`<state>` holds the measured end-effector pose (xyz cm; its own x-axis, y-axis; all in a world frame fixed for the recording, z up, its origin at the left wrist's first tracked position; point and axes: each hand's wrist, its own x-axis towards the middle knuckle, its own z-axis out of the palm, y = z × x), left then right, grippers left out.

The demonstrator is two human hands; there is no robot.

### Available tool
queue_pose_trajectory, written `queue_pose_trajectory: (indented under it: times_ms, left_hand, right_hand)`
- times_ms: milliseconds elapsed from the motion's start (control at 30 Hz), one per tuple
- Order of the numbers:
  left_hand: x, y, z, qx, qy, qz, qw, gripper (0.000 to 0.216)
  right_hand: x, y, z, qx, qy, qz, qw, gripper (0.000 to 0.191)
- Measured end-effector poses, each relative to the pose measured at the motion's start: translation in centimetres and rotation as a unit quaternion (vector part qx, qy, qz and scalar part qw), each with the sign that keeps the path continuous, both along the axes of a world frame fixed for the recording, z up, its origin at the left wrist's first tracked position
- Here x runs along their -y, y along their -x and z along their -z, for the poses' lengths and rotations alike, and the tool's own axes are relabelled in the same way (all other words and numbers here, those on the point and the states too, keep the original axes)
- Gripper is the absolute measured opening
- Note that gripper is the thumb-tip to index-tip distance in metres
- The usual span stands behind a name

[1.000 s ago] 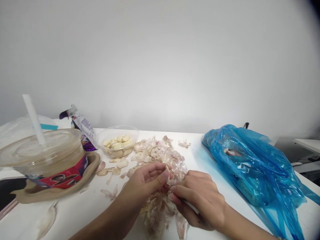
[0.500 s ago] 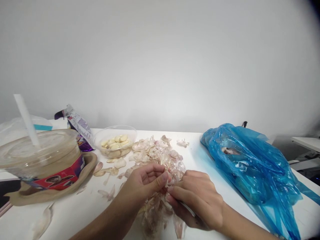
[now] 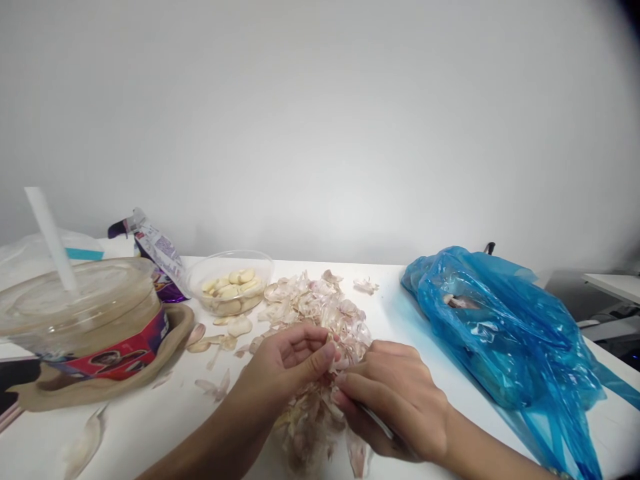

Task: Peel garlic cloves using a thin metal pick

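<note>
Fingers (image 3: 319,363) of left hand (image 3: 277,367) snug around garlic (image 3: 331,340)

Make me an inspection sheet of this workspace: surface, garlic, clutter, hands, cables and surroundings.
Surface: white table, strewn with loose skins.
Garlic: pale cloves in a clear bowl; heap of garlic skins beside it.
Clutter: lidded drink cup with straw in a tan holder, purple wrapper, blue plastic bag.
Hands: left hand pinches a small pale piece, too hidden to identify; right hand holds a slim object, mostly covered.
Cables: nothing seen.
Surroundings: plain pale wall behind; another white surface at far right.
</note>
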<state>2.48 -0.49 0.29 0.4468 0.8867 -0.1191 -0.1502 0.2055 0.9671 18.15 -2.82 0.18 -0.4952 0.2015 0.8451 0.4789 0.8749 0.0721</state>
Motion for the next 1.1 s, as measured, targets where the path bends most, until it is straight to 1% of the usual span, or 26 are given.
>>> queue_pose_trajectory:
  times_ms: [200,467,533,633,733,867,1100]
  left_hand:
    - [0.08,-0.25,-0.08,-0.007,0.005,-0.032,0.999,0.021]
    - [0.51,-0.33,-0.27,-0.01,0.016,-0.058,0.998,0.024]
    - [0.37,-0.3,-0.16,-0.007,0.02,-0.051,0.998,0.024]
    - [0.06,-0.2,-0.05,0.002,0.028,-0.023,0.999,0.025]
    - [-0.04,-0.07,-0.2,0.006,0.027,-0.004,1.0,0.018]
    - [0.18,-0.01,-0.59,0.004,0.021,-0.009,1.0,0.012]
    - [0.3,-0.1,-0.88,-0.003,0.031,-0.027,0.999,0.015]
  right_hand:
    - [-0.04,0.0,-0.01,-0.003,-0.002,-0.004,1.0,0.008]
    - [0.12,0.01,-0.19,0.002,0.0,-0.011,1.0,0.006]
    - [0.24,0.02,-0.2,0.009,0.004,-0.01,1.0,0.005]
    - [0.29,0.04,-0.16,0.01,0.003,-0.012,1.0,0.006]
    - [0.22,0.0,-0.11,0.006,0.003,-0.014,1.0,0.007]
    - [0.11,-0.11,-0.06,0.002,-0.003,-0.008,1.0,0.005]
    - [-0.01,0.01,0.09,0.002,-0.001,-0.015,1.0,0.005]
